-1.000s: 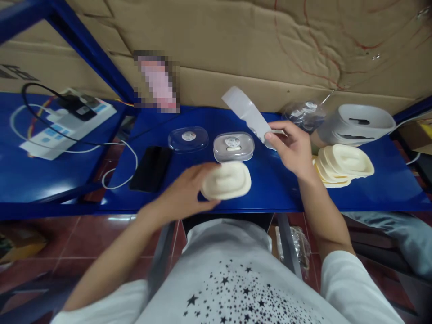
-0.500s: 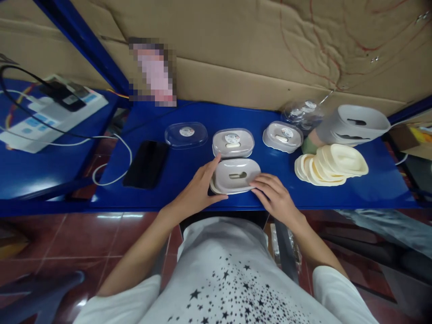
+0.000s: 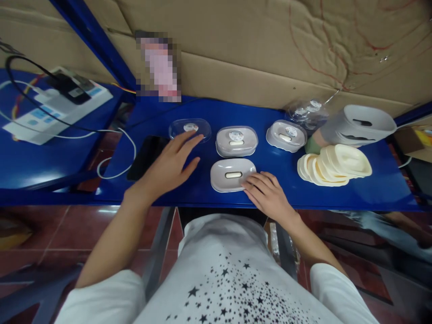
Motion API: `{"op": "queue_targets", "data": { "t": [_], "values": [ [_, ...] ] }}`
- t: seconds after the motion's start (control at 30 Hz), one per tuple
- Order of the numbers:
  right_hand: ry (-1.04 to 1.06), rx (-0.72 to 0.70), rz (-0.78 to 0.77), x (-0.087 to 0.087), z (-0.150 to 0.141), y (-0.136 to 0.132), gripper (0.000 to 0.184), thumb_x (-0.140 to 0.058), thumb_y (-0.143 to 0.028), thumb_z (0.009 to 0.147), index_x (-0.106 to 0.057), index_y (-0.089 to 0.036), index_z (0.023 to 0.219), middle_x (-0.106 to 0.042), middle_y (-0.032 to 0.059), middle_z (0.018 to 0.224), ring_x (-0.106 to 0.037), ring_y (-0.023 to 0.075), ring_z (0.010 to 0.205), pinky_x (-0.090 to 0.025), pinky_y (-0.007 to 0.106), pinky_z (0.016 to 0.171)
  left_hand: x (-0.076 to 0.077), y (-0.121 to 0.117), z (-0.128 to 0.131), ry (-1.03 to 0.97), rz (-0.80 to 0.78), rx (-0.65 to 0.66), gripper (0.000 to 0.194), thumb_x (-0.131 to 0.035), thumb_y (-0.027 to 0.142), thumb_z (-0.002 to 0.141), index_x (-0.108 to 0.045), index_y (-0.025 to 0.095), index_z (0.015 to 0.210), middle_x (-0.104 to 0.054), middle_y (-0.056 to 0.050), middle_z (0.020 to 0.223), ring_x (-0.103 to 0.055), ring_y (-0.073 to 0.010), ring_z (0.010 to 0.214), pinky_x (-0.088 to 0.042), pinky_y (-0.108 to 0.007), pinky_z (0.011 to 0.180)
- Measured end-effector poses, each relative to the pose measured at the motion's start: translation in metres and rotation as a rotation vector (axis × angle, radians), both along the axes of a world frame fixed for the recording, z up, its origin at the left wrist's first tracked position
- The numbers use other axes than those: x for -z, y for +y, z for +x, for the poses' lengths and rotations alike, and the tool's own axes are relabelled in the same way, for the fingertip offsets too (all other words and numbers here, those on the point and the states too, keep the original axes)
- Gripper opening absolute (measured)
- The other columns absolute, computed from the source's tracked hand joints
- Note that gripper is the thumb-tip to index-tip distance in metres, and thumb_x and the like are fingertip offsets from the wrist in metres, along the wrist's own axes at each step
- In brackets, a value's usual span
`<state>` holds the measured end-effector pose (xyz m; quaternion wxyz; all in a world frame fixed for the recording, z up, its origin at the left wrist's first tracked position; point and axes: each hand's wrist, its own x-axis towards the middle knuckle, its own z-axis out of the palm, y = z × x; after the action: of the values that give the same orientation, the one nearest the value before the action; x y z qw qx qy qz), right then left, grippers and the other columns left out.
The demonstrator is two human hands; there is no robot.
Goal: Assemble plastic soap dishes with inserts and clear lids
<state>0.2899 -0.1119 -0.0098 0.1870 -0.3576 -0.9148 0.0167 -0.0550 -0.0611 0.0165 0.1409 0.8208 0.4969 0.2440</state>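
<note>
A grey oval dish (image 3: pixel 232 174) with a slot in its middle lies near the front edge of the blue table (image 3: pixel 371 193). My right hand (image 3: pixel 266 194) rests with its fingertips on the dish's right front rim, fingers stretched. My left hand (image 3: pixel 170 164) hovers open to the left of the dish, fingers spread, its tips close to a clear oval lid (image 3: pixel 189 129). Behind the dish sit two lidded grey dishes, one in the middle (image 3: pixel 236 141) and one to the right (image 3: pixel 286 135).
A black phone (image 3: pixel 145 157) lies left of my left hand, with a white cable (image 3: pixel 111 171) beside it. A stack of cream oval inserts (image 3: pixel 334 164) and a stack of grey dishes (image 3: pixel 357 126) stand at the right. Cardboard lines the back wall. A power strip (image 3: pixel 57 110) lies on the left table.
The cream insert now sits under a grey dish on the table. My left hand has let go of it and moved left toward the clear lid. My right hand stays at the dish's rim.
</note>
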Motion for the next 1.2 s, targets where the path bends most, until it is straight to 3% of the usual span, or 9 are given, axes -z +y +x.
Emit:
{"op": "queue_targets", "data": {
  "t": [0.17, 0.33, 0.47, 0.63, 0.83, 0.93, 1.03, 1.13, 1.2],
  "values": [
    [-0.011, -0.052, 0.021, -0.003, -0.002, 0.003, 0.033, -0.058, -0.029, 0.11, -0.071, -0.027, 0.14, -0.077, 0.0085, 0.134, -0.069, 0.0276, 0.13, -0.051, 0.055, 0.119, 0.005, 0.064, -0.023, 0.246, -0.094, -0.072, 0.088, -0.071, 0.048, 0.095, -0.035, 0.025, 0.171, -0.027, -0.017, 0.18, -0.02, -0.045, 0.168, -0.021, -0.067, 0.133],
    [0.039, -0.045, 0.015, 0.001, -0.001, 0.003, 0.035, -0.059, -0.031, 0.111, -0.065, -0.022, 0.145, -0.073, 0.0101, 0.143, -0.063, 0.0255, 0.14, -0.045, 0.052, 0.123, 0.003, 0.093, -0.026, 0.356, -0.142, -0.076, 0.087, -0.07, 0.053, 0.093, -0.038, 0.024, 0.169, -0.048, -0.018, 0.167, -0.045, -0.0408, 0.156, -0.033, -0.057, 0.128],
    [0.07, -0.015, 0.016, 0.005, 0.004, -0.001, 0.034, -0.06, -0.028, 0.11, -0.065, -0.024, 0.144, -0.073, 0.0092, 0.141, -0.063, 0.0253, 0.139, -0.044, 0.051, 0.123, 0.0, 0.07, -0.017, 0.359, -0.087, -0.067, 0.08, -0.07, 0.054, 0.092, -0.046, 0.026, 0.164, -0.055, -0.015, 0.157, -0.051, -0.0389, 0.148, -0.034, -0.057, 0.127],
    [0.101, 0.061, 0.037, 0.003, 0.021, -0.005, 0.033, -0.064, -0.025, 0.108, -0.067, -0.025, 0.141, -0.075, 0.0098, 0.131, -0.067, 0.0278, 0.131, -0.049, 0.052, 0.116, -0.002, 0.011, -0.005, 0.317, -0.129, 0.011, 0.075, -0.067, 0.048, 0.097, -0.044, 0.03, 0.165, -0.052, -0.013, 0.159, -0.06, -0.037, 0.139, -0.047, -0.055, 0.118],
    [0.19, 0.081, -0.049, 0.009, 0.03, -0.011, 0.056, -0.065, -0.026, 0.107, -0.051, -0.031, 0.161, -0.069, 0.0114, 0.141, -0.062, 0.0314, 0.138, -0.055, 0.054, 0.114, -0.013, -0.037, 0.005, 0.029, -0.147, -0.018, 0.067, -0.07, 0.055, 0.097, -0.049, 0.032, 0.156, -0.059, -0.009, 0.152, -0.063, -0.0327, 0.136, -0.05, -0.053, 0.118],
    [0.252, 0.097, -0.098, 0.009, 0.024, -0.011, 0.077, -0.068, -0.031, 0.106, -0.03, -0.037, 0.173, -0.057, 0.0128, 0.158, -0.055, 0.0336, 0.149, -0.054, 0.057, 0.12, -0.018, -0.044, 0.023, -0.102, -0.096, -0.001, 0.064, -0.072, 0.053, 0.097, -0.05, 0.03, 0.153, -0.058, -0.01, 0.153, -0.06, -0.0308, 0.14, -0.049, -0.05, 0.12],
    [0.315, 0.106, -0.112, 0.005, 0.02, -0.007, 0.091, -0.071, -0.036, 0.104, -0.016, -0.044, 0.176, -0.037, 0.0094, 0.175, -0.043, 0.0348, 0.16, -0.048, 0.06, 0.126, -0.017, -0.043, 0.052, -0.073, 0.007, 0.06, 0.058, -0.073, 0.049, 0.099, -0.053, 0.029, 0.149, -0.058, -0.011, 0.154, -0.057, -0.0328, 0.143, -0.046, -0.053, 0.12],
    [0.285, 0.079, -0.14, -0.001, 0.021, 0.001, 0.09, -0.07, -0.039, 0.105, -0.016, -0.048, 0.175, -0.024, 0.0042, 0.182, -0.035, 0.0352, 0.165, -0.044, 0.062, 0.13, -0.012, -0.033, 0.077, 0.018, 0.067, 0.177, 0.051, -0.073, 0.045, 0.101, -0.056, 0.028, 0.146, -0.06, -0.013, 0.155, -0.058, -0.0342, 0.143, -0.045, -0.055, 0.118],
    [0.253, 0.057, -0.155, -0.003, 0.023, 0.005, 0.084, -0.068, -0.038, 0.106, -0.02, -0.047, 0.175, -0.027, 0.004, 0.181, -0.036, 0.0345, 0.164, -0.044, 0.061, 0.13, -0.009, -0.025, 0.088, 0.063, 0.071, 0.239, 0.048, -0.072, 0.043, 0.103, -0.056, 0.027, 0.145, -0.059, -0.014, 0.155, -0.057, -0.0347, 0.143, -0.045, -0.056, 0.117]
  ]
}}
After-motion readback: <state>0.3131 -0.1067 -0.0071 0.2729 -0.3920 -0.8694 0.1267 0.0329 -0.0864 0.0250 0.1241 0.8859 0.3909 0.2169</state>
